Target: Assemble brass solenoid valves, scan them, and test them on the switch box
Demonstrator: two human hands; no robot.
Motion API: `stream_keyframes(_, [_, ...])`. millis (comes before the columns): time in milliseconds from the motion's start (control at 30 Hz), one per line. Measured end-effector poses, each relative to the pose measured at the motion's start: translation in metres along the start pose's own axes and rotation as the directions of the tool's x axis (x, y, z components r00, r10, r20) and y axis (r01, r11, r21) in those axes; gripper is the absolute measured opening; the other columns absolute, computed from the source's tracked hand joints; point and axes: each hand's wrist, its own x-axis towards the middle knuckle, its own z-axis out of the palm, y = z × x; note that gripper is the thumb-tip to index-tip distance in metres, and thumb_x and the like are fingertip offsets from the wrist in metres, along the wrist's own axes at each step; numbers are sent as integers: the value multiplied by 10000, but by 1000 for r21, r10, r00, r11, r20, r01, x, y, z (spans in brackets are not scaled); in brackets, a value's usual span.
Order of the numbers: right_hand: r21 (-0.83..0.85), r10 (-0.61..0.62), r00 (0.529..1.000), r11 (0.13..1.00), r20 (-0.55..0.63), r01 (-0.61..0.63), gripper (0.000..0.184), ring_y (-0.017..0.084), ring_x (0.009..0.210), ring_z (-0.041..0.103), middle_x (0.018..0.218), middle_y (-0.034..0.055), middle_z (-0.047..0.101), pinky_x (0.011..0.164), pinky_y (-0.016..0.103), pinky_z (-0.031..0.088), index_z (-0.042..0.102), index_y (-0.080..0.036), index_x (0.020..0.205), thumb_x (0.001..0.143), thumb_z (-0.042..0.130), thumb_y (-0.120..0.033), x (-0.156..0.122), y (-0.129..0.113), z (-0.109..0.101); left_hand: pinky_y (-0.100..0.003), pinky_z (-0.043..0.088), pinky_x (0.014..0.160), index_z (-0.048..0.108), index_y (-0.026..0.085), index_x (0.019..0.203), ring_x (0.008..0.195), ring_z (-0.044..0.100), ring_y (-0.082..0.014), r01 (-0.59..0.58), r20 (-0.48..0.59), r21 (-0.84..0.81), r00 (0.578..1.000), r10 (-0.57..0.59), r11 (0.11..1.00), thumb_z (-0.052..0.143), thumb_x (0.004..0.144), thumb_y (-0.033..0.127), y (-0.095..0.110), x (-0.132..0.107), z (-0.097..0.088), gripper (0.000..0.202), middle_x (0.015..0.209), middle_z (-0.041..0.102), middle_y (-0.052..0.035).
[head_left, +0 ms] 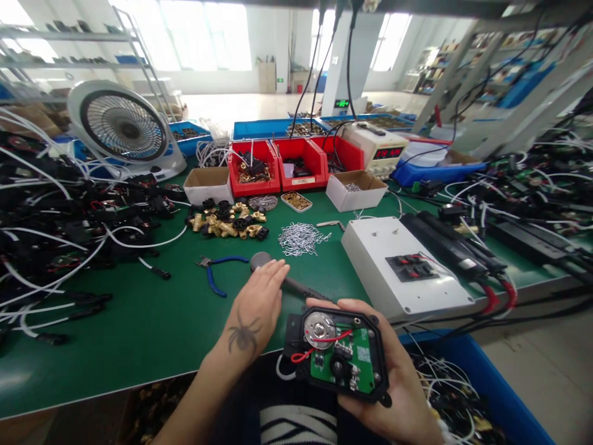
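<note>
My right hand (398,371) holds a black open housing (338,355) near my lap, its green circuit board, red wires and round metal disc facing up. My left hand (259,303), marked with a spider tattoo, reaches forward over the green mat (139,321) and rests its fingers on the black handle of a tool (296,286) lying there, next to a round grey disc (260,259). Blue-handled pliers (217,272) lie just left of that hand. Whether the fingers grip the handle is hidden.
A heap of brass and black fittings (229,222), a pile of small metal clips (301,238), red bins (252,167), cardboard boxes (354,188), a white test box (403,266) and a fan (123,127) stand on the bench. Tangled black cables (50,222) fill the left. A blue crate (467,389) sits lower right.
</note>
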Motion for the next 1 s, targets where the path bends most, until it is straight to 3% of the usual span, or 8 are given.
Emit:
stream_keyframes(100, [-25, -4, 1000, 1000, -15, 4, 773, 177, 1179, 593, 1276, -18, 627, 1025, 250, 445, 521, -366, 1290, 648, 729, 10, -2, 1, -2, -436, 404, 1077, 585, 147, 1194, 1191, 554, -215, -38, 63, 26, 997, 37, 999, 346, 874, 21, 2, 2, 27, 419, 1184, 650, -94])
stream_keyframes(233, [-29, 17, 998, 999, -57, -18, 702, 239, 1197, 580, 1294, 42, 611, 1032, 324, 451, 531, -324, 1289, 669, 778, -106, -5, 2, -4, -432, 421, 1056, 673, 176, 978, 900, 649, -173, -31, 67, 54, 997, 28, 998, 386, 878, 48, 10, 4, 30, 330, 904, 669, -50])
stream_keyframes(300, [-6, 10, 998, 1000, -54, -11, 680, 245, 1174, 598, 1283, 58, 621, 1015, 340, 470, 527, -314, 1287, 684, 786, -135, -5, 2, -5, -456, 423, 1049, 668, 179, 933, 880, 645, -169, -25, 50, 59, 999, 22, 998, 374, 880, 54, 8, 1, 19, 324, 891, 653, -45])
stream_keyframes(367, [18, 19, 999, 1000, -43, -19, 645, 240, 1161, 607, 1283, 57, 625, 1013, 355, 475, 523, -322, 1278, 711, 782, -160, -4, 1, -5, -508, 414, 1042, 645, 162, 954, 987, 629, -204, -10, 4, 67, 1000, 9, 998, 349, 875, 47, 0, -6, 4, 327, 959, 646, -72])
stream_keyframes(500, [32, 48, 998, 998, -36, -47, 603, 264, 1157, 609, 1296, 93, 616, 1009, 409, 478, 493, -305, 1275, 745, 780, -271, -3, -1, -4, -519, 451, 994, 601, 166, 905, 1142, 568, -278, 66, -155, 87, 986, -52, 994, 374, 852, 70, -34, -28, -33, 253, 1061, 609, -109])
stream_keyframes(667, [76, 67, 997, 995, -27, -65, 615, 271, 1134, 624, 1285, 113, 618, 994, 422, 490, 494, -275, 1269, 733, 795, -286, -4, -2, -4, -523, 480, 953, 621, 178, 835, 1188, 532, -352, 256, -53, 208, 967, -251, 944, 366, 816, 148, -87, -58, -66, 257, 1206, 573, -151])
stream_keyframes(867, [123, 35, 999, 992, -11, -34, 638, 252, 1149, 615, 1296, 76, 617, 1012, 406, 469, 508, -310, 1283, 724, 803, -227, -2, -1, -2, -553, 432, 1028, 703, 196, 855, 1286, 468, -354, 277, 195, 170, 931, -308, 946, 321, 825, 191, -134, -77, -82, 383, 1263, 598, -116])
stream_keyframes(1000, [88, 48, 999, 995, -8, -47, 624, 264, 1159, 607, 1295, 89, 613, 1013, 422, 469, 497, -305, 1285, 739, 797, -317, -3, -2, -1, -489, 550, 889, 721, 239, 895, 1074, 633, -326, 240, 141, 13, 961, -239, 971, 443, 785, 343, -152, -75, -91, 317, 1068, 706, -32])
